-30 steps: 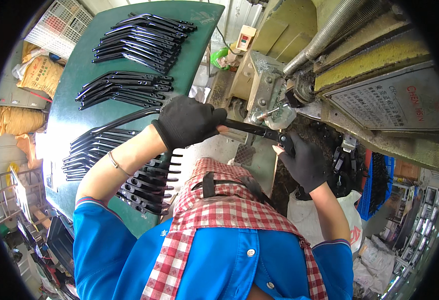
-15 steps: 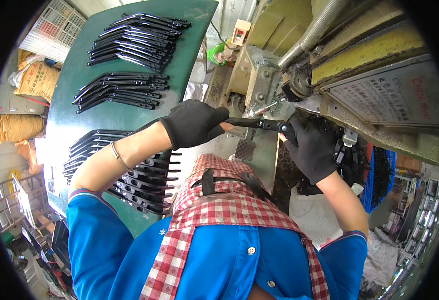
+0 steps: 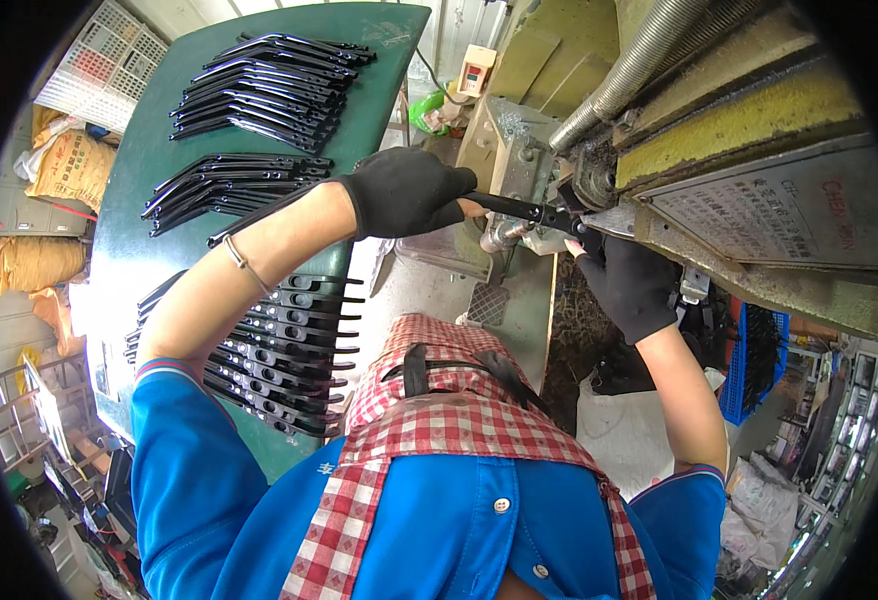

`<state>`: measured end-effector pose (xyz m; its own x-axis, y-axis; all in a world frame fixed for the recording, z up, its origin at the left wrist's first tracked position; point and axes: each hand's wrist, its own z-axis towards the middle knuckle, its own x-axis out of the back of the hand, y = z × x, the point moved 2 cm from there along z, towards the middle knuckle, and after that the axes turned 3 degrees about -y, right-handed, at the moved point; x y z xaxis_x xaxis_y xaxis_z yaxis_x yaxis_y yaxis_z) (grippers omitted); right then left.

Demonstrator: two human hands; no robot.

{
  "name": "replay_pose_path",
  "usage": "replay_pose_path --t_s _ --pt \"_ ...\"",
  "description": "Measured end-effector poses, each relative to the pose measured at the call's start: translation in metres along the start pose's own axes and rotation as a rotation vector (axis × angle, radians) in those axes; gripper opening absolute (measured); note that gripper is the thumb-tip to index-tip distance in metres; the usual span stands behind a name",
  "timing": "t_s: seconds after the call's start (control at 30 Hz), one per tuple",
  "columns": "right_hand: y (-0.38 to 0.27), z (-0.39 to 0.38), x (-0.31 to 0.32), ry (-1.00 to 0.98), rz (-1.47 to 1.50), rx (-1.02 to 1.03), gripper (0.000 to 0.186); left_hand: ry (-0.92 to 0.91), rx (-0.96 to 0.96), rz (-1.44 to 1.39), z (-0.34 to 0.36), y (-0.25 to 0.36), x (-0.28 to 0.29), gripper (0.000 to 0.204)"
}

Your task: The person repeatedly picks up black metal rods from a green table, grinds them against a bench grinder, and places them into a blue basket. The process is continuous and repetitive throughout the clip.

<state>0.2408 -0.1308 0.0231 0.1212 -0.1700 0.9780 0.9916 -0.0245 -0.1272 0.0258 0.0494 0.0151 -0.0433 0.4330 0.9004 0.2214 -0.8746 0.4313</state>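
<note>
My gloved left hand (image 3: pixel 409 195) is closed round a long black metal bar (image 3: pixel 516 208) that slants across the front of a greasy metal machine. My gloved right hand (image 3: pixel 621 285) grips the bar's jointed right end, which sits at the machine's head (image 3: pixel 594 180) just above a metal pin fixture (image 3: pixel 499 235); whether they touch is unclear. To the left, several bent black bars (image 3: pixel 259 85) lie in rows on a green tabletop (image 3: pixel 379 30). A lower row (image 3: pixel 289 355) shows flattened ends with holes.
The machine's yellow-green body (image 3: pixel 729 150) fills the upper right. A switch box (image 3: pixel 475 70) is behind. At lower right are a white sack (image 3: pixel 619 420) and a blue basket (image 3: pixel 749 365) of black parts. A white crate (image 3: pixel 99 70) and orange sacks (image 3: pixel 69 170) stand at far left.
Both hands have moved up and away from my body with the bar, bringing its right end up to the machine's head above the pin fixture.
</note>
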Motion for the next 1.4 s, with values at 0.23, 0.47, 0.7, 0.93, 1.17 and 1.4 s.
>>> replay_pose_path --t_s 0.23,0.47,0.7,0.93,1.17,1.4 --pt "0.025 0.007 -0.018 -0.430 0.355 -0.121 0.039 0.021 -0.015 0.231 0.010 -0.007 0.000 0.029" --pt "0.013 -0.009 -0.042 -0.293 0.448 -0.354 0.032 -0.104 -0.118 0.336 0.026 -0.013 0.009 0.032" --pt "-0.002 -0.009 -0.042 -0.241 0.231 -0.421 0.040 0.022 -0.081 0.339 0.026 -0.024 -0.025 0.033" --pt "0.029 -0.001 -0.053 -0.403 0.168 -0.272 0.057 0.088 -0.262 0.353 0.043 -0.041 -0.022 0.041" --pt "0.034 -0.009 -0.054 -0.243 0.158 -0.234 0.060 0.006 -0.087 0.232 0.026 -0.024 -0.022 0.037" --pt "-0.028 -0.041 -0.004 0.311 0.327 0.072 0.011 -0.005 -0.088 0.190 0.013 -0.029 -0.018 0.036"
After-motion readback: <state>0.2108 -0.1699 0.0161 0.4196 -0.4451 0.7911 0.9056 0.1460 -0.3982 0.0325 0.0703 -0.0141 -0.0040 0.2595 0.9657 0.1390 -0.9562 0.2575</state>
